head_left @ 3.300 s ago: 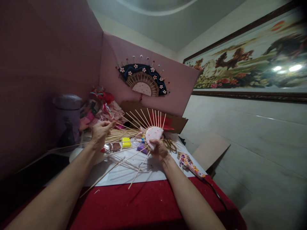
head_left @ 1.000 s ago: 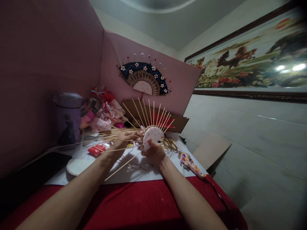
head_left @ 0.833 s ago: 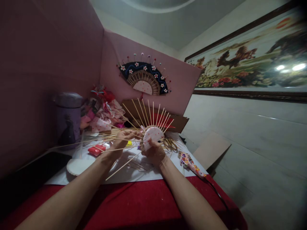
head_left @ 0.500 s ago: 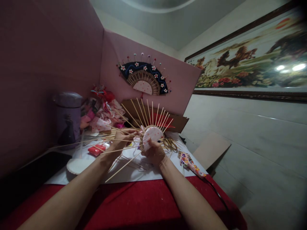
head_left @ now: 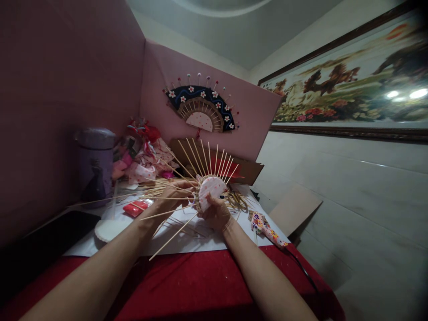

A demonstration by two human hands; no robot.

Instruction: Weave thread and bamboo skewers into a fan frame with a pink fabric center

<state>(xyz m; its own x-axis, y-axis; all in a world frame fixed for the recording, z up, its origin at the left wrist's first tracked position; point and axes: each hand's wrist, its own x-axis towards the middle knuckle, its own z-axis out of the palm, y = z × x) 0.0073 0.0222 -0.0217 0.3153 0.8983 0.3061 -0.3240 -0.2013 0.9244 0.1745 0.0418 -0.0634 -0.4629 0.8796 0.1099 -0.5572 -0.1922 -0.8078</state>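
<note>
The right hand point(head_left: 216, 214) grasps a spotted half-disc point(head_left: 211, 188), bristling with sticks point(head_left: 173, 237), above a white sheet point(head_left: 217, 244). The left hand point(head_left: 174, 194) is at the half-disc's left edge; whether it grips anything, I cannot tell. Scissors point(head_left: 238, 203) lie right of the half-disc; beyond it, a flowered fan point(head_left: 203, 104) hangs on a pink panel point(head_left: 254, 111).

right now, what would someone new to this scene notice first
Probably the dark, flower-dotted fan on the pink panel at the back, rimmed with bead-tipped sticks. Below it, the pale half-round piece with thin sticks fanning out is held in the right hand, the left hand at its left edge. On the wall at right, a large framed horse picture also stands out.
</note>
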